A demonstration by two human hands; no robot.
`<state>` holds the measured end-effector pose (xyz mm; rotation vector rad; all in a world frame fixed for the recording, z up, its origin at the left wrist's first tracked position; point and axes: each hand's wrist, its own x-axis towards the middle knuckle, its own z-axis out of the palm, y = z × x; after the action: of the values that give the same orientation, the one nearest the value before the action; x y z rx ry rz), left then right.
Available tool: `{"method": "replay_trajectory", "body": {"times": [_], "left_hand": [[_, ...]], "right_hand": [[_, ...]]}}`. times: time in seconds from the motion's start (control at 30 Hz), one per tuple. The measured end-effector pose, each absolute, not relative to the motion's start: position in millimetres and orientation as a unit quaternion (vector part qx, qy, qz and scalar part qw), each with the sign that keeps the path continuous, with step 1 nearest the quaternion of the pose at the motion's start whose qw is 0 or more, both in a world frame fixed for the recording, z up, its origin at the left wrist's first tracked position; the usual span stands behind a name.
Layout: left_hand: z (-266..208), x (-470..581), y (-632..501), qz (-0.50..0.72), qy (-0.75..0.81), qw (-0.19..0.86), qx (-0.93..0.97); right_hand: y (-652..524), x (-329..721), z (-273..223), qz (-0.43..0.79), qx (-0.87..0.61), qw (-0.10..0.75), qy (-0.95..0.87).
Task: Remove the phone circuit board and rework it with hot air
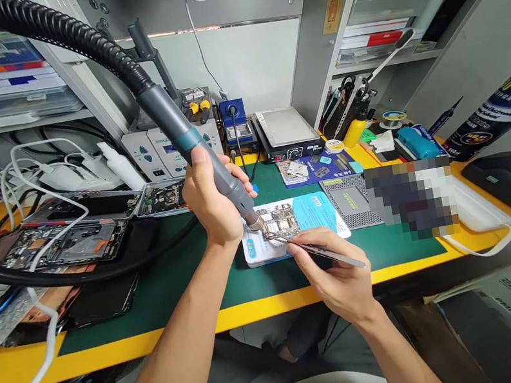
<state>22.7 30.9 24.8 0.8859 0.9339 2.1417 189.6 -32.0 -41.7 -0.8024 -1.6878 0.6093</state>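
Note:
My left hand [214, 195] is wrapped round the grey handle of a hot air gun [169, 117], which slants down to the right. Its metal nozzle sits close over the left side of a small circuit board [281, 218]. That board lies on a white and blue box [322, 214] on the green mat. Between the fingers of my right hand [334, 266] is a pair of metal tweezers [329, 253], pinched like a pen. The tweezer tips reach the lower left of the board, beside the nozzle; whether they touch it I cannot tell.
Opened phones and parts [72, 242] lie at the left, with a white cable [46, 331] across them. A hot plate [288, 134] and a soldering iron stand [237, 126] stand at the back. A perforated grey plate [352, 201] lies right of the box. A spray can [500, 105] is far right.

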Motion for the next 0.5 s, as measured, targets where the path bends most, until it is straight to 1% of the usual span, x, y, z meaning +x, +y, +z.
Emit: {"method": "replay_trajectory", "body": {"times": [0.33, 0.5], "left_hand": [[20.6, 25.2, 35.6, 0.814, 0.360, 0.309, 0.336], [18.4, 25.5, 37.1, 0.813, 0.365, 0.311, 0.329]], "right_hand": [[-31.7, 189.6, -42.2, 0.261, -0.344, 0.556, -0.710], [-29.8, 187.3, -44.1, 0.255, -0.354, 0.571, -0.696]]}}
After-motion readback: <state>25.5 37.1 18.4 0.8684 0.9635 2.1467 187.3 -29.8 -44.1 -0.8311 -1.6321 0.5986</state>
